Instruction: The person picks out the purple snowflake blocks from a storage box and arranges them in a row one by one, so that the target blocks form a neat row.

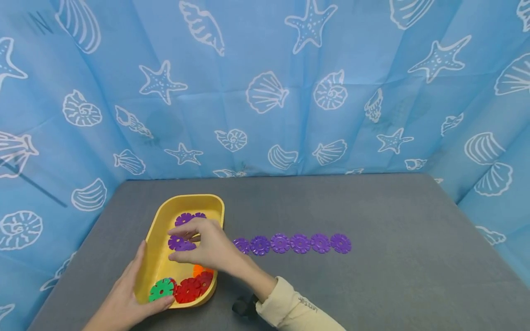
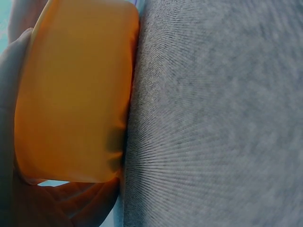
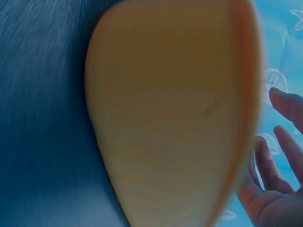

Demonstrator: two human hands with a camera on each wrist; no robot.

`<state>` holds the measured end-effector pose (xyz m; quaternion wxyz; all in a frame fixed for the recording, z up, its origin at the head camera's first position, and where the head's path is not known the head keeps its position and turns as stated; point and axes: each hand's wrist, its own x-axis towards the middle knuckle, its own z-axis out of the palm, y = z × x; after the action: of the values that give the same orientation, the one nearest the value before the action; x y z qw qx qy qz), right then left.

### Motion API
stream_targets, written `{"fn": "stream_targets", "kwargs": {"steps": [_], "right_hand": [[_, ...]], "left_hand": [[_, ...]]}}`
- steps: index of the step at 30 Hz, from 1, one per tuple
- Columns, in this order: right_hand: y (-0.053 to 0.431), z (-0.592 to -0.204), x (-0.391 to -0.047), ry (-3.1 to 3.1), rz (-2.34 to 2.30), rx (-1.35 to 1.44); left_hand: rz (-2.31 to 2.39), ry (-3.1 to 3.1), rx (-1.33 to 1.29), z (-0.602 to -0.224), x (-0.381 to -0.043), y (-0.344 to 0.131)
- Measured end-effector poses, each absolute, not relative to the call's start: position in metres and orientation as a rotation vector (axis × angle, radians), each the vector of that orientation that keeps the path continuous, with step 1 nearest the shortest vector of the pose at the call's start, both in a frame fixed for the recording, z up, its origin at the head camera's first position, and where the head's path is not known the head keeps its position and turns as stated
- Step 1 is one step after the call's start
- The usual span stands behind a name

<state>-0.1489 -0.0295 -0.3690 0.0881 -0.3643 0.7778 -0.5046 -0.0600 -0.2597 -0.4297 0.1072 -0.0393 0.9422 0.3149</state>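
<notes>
A yellow tray [image 1: 151, 250] stands on the table's left part. My left hand [image 1: 124, 289] grips its near left corner, fingers along the left wall and thumb at the near rim; in the left wrist view its fingers curl round the tray's outside. Over the tray is my right hand [image 1: 209, 243], thumb and fingers apart above purple notched discs [image 1: 175, 242]; nothing shows gripped in the right wrist view. More purple discs [image 1: 183, 219] lie at the tray's far end. A green disc [image 1: 161, 289], red discs [image 1: 188, 290] and an orange disc [image 1: 198, 270] lie at its near end.
To the right of the tray, several purple discs [image 1: 300, 243] form a row on the grey table [image 1: 393, 276]. A small black object [image 1: 244, 307] sits beside the right sleeve. Behind the table hangs a blue curtain [image 1: 290, 128] with shells and starfish.
</notes>
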Motion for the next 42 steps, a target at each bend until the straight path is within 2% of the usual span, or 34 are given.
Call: {"fn": "stream_targets", "kwargs": {"steps": [10, 17, 26, 42], "right_hand": [[-0.067, -0.388, -0.145, 2.207, -1.605, -0.905], [-0.077, -0.403, -0.147, 2.458, -1.445, -0.851], [-0.081, -0.405, -0.143, 2.591, -1.275, -0.491], [-0.086, -0.404, -0.139, 2.737, -0.952, -0.470]], "left_hand": [[0.894, 2.751, -0.117, -0.431, -0.061, -0.260], [0.897, 2.753, -0.111, -0.429, -0.062, -0.259], [0.883, 2.837, -0.077, -0.431, -0.059, -0.258], [0.877, 2.844, -0.089, -0.431, -0.059, -0.256]]}}
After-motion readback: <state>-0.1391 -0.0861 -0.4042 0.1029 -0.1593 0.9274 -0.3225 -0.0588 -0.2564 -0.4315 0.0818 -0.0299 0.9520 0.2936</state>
